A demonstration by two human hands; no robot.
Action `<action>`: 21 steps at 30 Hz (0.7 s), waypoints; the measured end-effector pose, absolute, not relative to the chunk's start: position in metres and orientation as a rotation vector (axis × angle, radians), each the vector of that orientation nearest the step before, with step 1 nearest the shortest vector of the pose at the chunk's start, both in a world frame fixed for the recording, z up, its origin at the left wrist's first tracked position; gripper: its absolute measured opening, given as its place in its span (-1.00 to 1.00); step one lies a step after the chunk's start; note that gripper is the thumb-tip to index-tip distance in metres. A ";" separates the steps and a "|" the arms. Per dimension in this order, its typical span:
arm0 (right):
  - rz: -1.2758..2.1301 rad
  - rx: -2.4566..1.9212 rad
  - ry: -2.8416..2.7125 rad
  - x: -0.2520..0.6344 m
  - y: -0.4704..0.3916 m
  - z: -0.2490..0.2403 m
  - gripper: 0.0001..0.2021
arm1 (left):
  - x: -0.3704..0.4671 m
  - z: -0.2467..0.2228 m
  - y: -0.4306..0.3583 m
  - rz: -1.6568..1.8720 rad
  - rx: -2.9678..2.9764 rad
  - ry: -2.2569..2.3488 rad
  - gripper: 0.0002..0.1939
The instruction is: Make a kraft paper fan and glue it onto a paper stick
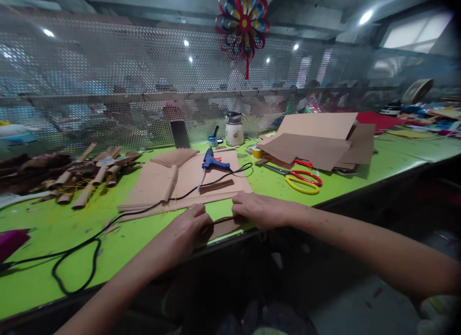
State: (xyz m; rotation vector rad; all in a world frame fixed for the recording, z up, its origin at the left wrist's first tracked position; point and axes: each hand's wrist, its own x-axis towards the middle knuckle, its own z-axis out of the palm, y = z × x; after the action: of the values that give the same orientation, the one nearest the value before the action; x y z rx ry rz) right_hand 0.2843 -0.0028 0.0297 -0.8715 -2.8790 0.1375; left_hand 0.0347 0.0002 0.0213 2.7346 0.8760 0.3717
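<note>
A folded strip of brown paper [224, 227] lies at the front edge of the green table, between my two hands. My left hand [190, 227] is closed on its left end, fingers bent down over the paper. At the right end my right hand [254, 210] pinches the same strip. Just behind them is a stack of brown paper sheets [144, 186]. On that stack rest a blue glue gun [214, 162], a narrow pleated strip [215, 185] and a paper fan with a rolled handle [171, 181].
Red-and-yellow scissors [302, 179] lie to the right, before a heap of cardboard sheets [317, 133]. A black cord [95, 239] loops across the left side. Rolled paper pieces [90, 181] are piled at left. A white bottle [234, 129] stands by the perforated screen [144, 66].
</note>
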 end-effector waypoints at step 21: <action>-0.021 -1.022 -2.571 0.281 -0.015 0.022 -0.80 | 0.027 0.007 -0.009 0.264 3.160 0.787 -0.77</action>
State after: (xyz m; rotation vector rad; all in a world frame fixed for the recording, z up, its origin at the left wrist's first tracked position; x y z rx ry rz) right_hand 0.2809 -0.0155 0.0215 -1.0217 -2.5710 -0.0213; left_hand 0.0271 -0.0091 0.0074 3.1604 0.7871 0.2636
